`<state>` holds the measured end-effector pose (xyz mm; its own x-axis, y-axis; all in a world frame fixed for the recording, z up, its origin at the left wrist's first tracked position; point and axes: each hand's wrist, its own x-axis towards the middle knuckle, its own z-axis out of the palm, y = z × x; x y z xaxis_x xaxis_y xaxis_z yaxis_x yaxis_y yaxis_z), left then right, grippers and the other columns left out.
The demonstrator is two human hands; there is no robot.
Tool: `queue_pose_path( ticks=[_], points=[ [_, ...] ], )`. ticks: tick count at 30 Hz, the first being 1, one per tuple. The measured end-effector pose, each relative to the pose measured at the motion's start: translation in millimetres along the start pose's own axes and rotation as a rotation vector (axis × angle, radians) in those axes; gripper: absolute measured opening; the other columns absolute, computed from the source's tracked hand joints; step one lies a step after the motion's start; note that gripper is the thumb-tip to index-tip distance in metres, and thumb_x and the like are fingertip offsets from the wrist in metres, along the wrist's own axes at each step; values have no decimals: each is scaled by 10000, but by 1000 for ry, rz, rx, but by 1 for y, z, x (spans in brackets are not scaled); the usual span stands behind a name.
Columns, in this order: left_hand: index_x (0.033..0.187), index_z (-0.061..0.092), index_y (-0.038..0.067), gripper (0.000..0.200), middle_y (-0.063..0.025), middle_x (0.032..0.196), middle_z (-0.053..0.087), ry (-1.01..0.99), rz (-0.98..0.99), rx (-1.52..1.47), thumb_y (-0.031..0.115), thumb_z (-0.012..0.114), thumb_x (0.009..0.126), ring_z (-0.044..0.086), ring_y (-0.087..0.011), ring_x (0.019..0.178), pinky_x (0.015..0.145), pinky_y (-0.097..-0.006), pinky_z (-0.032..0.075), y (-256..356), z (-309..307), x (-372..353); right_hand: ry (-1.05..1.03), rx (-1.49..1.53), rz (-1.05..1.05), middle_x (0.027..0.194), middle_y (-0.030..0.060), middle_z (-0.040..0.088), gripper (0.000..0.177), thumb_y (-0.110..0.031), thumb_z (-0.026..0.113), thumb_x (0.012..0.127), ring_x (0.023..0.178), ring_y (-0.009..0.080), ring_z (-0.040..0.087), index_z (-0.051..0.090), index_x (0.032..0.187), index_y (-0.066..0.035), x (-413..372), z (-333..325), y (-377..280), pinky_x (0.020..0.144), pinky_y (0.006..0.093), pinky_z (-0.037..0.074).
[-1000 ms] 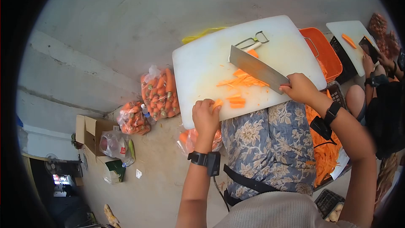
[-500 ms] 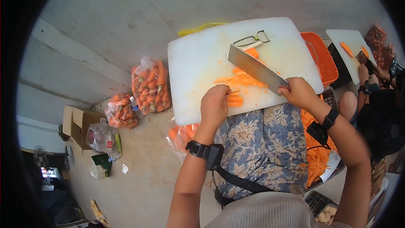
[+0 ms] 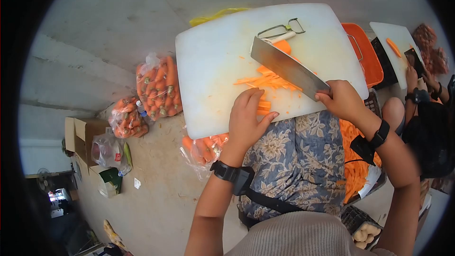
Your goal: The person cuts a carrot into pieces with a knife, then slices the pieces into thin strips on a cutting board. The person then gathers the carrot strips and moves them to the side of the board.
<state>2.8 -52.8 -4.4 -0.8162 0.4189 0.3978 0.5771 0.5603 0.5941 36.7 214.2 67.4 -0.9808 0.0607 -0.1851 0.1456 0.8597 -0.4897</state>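
Observation:
My right hand (image 3: 343, 98) is wrapped round the handle of a cleaver (image 3: 286, 65), whose broad blade slants up to the left over the white cutting board (image 3: 211, 59). Thin carrot strips (image 3: 268, 79) lie in a loose pile beside and partly under the blade. A thick carrot piece (image 3: 283, 46) shows behind it. My left hand (image 3: 246, 118) is open at the board's near edge, thumb spread from the fingers. Its fingertips are right at some carrot slices (image 3: 264, 106), which they partly hide. Toward the back of the board lies a peeler (image 3: 286, 31) with a pale handle.
Clear bags of carrots (image 3: 159, 87) stand on the floor at left, near a cardboard box (image 3: 85, 135). An orange tub (image 3: 369, 59) is right of the board. Carrot shreds (image 3: 353, 175) fill a container beside my legs. At far right, a co-worker's hands work at another board (image 3: 386, 38).
My left hand has gone from a pinch on a thin carrot strip to spread fingers by the slices. The cleaver stays in my right hand, in much the same pose. The view has shifted slightly.

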Motion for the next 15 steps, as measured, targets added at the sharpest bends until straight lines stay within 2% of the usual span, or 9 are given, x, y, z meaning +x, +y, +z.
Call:
queue_pose_path(
  ticks=[5,7,13,15],
  points=[
    [1127,648,6,456,-165,1199,623,7,-47,-17,219,818,761,589,-353,1106,944,-414,484,1,8,-12,18,71,-20,722,225,661,284,-239,724,846,681,376,659,677,825,40,0,9,14,657,435,507],
    [1076,679,20,368,-145,1169,635,106,18,8,174,806,767,601,-333,1072,923,-413,488,3,5,-14,48,59,-33,709,222,651,291,-250,713,868,658,376,647,662,813,31,-1,10,14,634,443,498],
    [1049,711,34,255,-115,1088,646,166,-4,45,61,750,799,601,-303,1015,874,-396,493,4,-3,-33,-33,-184,-127,626,177,605,273,-266,686,905,610,361,619,655,831,-5,-12,-10,-22,569,451,468],
    [1055,712,35,262,-111,1079,646,174,-4,49,47,747,795,602,-303,1003,865,-391,495,8,-3,-32,-37,-157,-179,633,177,604,265,-256,693,904,606,360,617,656,830,-4,-15,-13,-39,562,440,463]
  ],
)
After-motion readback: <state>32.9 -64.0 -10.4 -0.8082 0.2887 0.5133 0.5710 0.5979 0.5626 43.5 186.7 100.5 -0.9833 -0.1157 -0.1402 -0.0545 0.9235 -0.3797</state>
